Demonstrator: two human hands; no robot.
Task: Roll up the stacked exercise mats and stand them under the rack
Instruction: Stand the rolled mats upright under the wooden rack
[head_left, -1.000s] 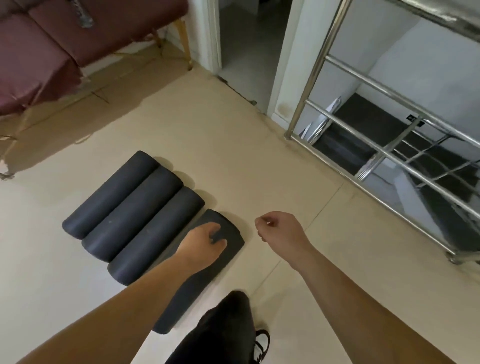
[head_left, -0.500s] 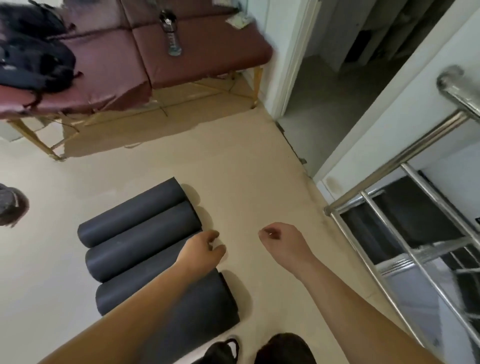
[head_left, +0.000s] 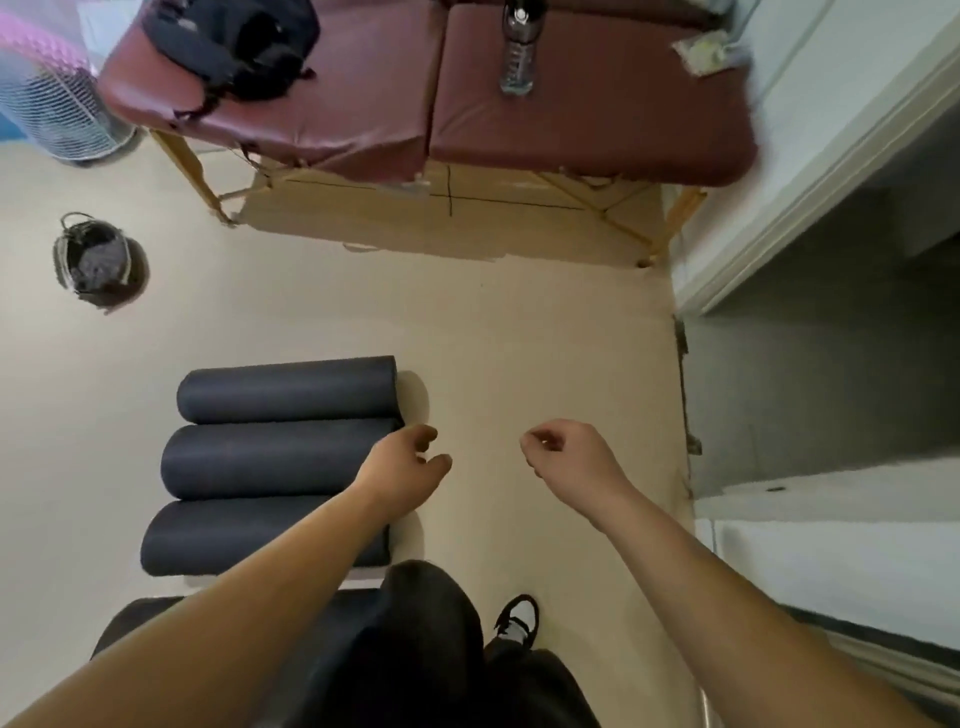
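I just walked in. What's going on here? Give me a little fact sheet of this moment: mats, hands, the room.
Rolled mats: three dark rolls side by side on the floor: far roll, middle roll, near roll
Fourth mat: nearest the person, mostly hidden by an arm
Left hand: loosely curled, holds nothing, by the middle roll's end
Right hand: loosely curled, holds nothing
Padded table: bears a black bag and a bottle
Also: basket, fan
Rack: not in view

Beige floor (head_left: 519, 322), maroon massage table (head_left: 571, 119) against pale wall (head_left: 831, 104)
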